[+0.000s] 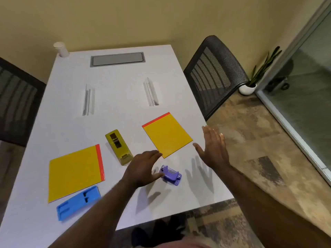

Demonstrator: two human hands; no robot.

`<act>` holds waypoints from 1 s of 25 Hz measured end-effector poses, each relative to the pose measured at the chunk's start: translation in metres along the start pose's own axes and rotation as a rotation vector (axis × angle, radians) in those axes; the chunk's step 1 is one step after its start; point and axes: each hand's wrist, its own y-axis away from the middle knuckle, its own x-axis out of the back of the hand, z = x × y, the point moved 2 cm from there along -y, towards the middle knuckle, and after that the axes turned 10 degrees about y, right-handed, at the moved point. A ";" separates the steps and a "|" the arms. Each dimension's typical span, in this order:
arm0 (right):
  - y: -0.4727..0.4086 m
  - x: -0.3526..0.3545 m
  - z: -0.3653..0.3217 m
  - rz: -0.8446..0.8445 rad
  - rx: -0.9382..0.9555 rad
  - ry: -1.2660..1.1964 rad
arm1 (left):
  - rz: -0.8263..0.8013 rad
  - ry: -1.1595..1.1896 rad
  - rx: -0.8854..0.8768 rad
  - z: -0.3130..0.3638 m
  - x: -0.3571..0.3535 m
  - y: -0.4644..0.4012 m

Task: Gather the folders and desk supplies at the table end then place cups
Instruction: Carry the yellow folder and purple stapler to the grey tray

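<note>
1. The left hand (143, 167) hovers over the white table (121, 90) with its fingers loosely spread and nothing held; whether the fingertips touch the surface cannot be told.
2. The right hand (213, 149) is raised on edge with its fingers straight and together, empty, above the table's right edge.
3. Between the two hands, just beyond them, lies a yellow folder with a red edge strip (167, 134); its near corner sits just by the left hand's fingertips.
4. Just right of the left thumb sits a small purple hole punch (171, 175), flat on the table.
5. Left of the left hand stands a yellow-green tape dispenser (118, 146), and farther left lies a second yellow folder (75, 171).
6. Near the left forearm, at the near edge, lies a blue plastic holder (78, 203).
7. Well beyond both hands stand two white folded cards (88, 100), a grey cable hatch (117, 59), and a stack of white cups (60, 49) at the far left corner.
8. A black mesh chair (215, 74) stands beyond the right hand.
</note>
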 end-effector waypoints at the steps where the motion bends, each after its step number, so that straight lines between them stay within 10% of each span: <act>1: -0.007 -0.007 0.006 -0.033 0.016 0.004 | -0.052 -0.018 0.005 0.000 -0.010 -0.005; 25: -0.074 -0.117 0.017 -0.356 0.216 -0.128 | -0.371 0.015 0.153 0.006 -0.089 -0.064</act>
